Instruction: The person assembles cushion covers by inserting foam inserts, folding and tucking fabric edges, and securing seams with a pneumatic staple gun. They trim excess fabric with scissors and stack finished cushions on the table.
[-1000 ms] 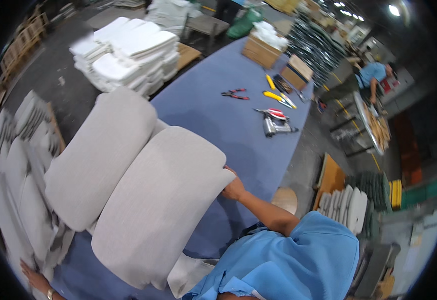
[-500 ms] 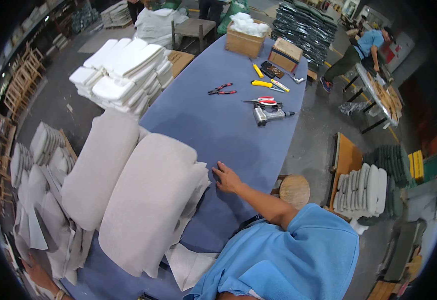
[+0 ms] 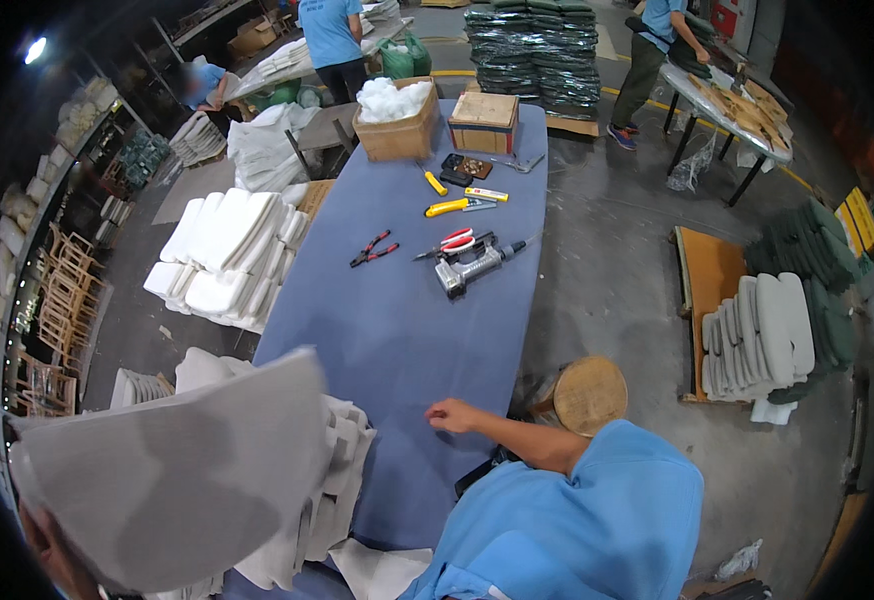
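Note:
At the lower left, my left hand grips the edge of a light grey fabric cushion cover. The cover is raised and tilted, with a shadow across its face, and it hides part of the pile under it. Beneath and beside it lie more grey fabric covers with uneven edges, stacked on the blue table. My right hand is over the table's right part, fingers loosely curled with nothing visible in them. A loose grey fabric piece lies near my body.
Farther up the table are a staple gun, red-handled scissors, pliers, a yellow cutter and two boxes. White foam pads are stacked to the left. A round wooden stool stands at right. Other people work beyond.
My left hand has lifted the grey cushion cover up off the pile and tilted it. My right hand has drawn slightly nearer and its fingers have curled. The head view has swung.

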Motion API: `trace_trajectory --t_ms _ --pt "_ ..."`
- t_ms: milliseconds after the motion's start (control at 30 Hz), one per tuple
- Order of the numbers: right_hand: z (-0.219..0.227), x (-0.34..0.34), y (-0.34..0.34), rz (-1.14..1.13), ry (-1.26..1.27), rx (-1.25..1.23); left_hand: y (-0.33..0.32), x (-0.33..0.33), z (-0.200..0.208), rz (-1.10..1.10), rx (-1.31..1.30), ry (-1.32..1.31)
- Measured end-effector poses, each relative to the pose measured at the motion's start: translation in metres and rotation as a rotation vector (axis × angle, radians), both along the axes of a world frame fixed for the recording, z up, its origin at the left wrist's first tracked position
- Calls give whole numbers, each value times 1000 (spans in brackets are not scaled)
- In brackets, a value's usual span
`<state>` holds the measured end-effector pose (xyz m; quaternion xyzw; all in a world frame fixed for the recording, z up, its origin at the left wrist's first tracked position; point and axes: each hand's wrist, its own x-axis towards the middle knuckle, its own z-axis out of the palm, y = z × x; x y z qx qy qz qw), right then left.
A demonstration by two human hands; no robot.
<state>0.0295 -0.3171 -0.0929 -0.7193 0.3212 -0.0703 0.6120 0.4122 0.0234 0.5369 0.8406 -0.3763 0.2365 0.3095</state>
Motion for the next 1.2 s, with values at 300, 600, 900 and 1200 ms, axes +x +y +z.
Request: trace_trajectory --t_ms 300,600,900,1200 --pt "-10 -130 -116 -416 -39 379 -307 -128 -156 -716 377 437" --pt "-74 -315 -123 -929 296 190 -452 -163 -355 -327 371 -82" --pt "-90 -423 3 -744 682 354 -462 -127 -465 -59 281 -168" --pt "-108 -436 -148 -862 594 -288 -409 -244 -597 -97 434 334"
